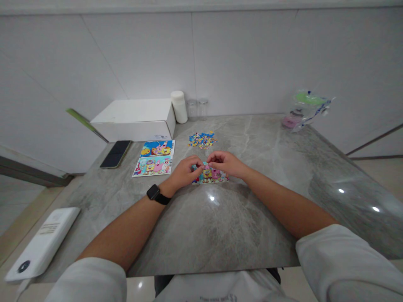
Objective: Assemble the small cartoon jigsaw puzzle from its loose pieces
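A colourful cartoon jigsaw puzzle (208, 175) lies flat on the grey marbled table in front of me. My left hand (189, 170), with a black watch at the wrist, rests over its left part, thumb and fingertips pinched together. From the other side my right hand (227, 162) covers the upper right of the puzzle, its fingers also closed in a pinch. The fingertips of both hands nearly meet above the top edge. Whatever sits between them is too small to make out. Beyond the hands is a heap of loose jigsaw pieces (202, 139).
Two cartoon picture cards (153, 166) (157, 148) lie left of the hands, beside a phone (116, 154). Behind stand a white box (135, 117), a white bottle (179, 107) and clear glasses (203, 109). A plastic bag (304, 111) sits back right; a white power bank (44, 243) lies front left.
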The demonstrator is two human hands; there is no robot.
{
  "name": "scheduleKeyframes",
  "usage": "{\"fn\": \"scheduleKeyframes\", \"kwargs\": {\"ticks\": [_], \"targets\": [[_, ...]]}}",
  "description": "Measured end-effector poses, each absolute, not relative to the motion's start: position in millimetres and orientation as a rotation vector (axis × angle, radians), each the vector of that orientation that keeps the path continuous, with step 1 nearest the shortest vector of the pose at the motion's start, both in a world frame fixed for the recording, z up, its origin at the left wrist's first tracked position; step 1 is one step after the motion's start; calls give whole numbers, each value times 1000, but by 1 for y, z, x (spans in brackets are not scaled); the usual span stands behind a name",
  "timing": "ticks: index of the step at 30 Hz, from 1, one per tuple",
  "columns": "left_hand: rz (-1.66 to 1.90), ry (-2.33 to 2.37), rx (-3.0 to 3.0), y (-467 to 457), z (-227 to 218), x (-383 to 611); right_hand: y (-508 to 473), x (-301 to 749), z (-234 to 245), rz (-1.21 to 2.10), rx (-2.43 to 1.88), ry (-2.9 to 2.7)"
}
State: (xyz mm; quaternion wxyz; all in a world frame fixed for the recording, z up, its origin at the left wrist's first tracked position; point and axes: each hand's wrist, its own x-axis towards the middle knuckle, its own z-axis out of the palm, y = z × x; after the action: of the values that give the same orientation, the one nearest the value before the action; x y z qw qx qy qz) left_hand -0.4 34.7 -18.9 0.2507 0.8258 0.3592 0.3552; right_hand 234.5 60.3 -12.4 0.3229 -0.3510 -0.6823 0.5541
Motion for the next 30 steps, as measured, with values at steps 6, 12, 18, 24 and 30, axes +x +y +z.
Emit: {"fn": "scheduleKeyframes", "kwargs": {"ticks": [6, 12, 18, 24, 30], "targets": [[949, 983, 2261, 34, -17, 0, 62, 236, -14, 1452, -929, -1809], [911, 947, 2297, 34, -17, 2, 62, 236, -15, 1465, -934, -1809], [846, 877, 2364, 33, -18, 4, 59, 232, -13, 1468, -914, -1796], [859, 869, 2339, 33, -15, 3, 61, 234, -14, 1437, -916, -1793], [873, 861, 2331, 34, -14, 3, 60, 235, -14, 1402, -910, -1829]]}}
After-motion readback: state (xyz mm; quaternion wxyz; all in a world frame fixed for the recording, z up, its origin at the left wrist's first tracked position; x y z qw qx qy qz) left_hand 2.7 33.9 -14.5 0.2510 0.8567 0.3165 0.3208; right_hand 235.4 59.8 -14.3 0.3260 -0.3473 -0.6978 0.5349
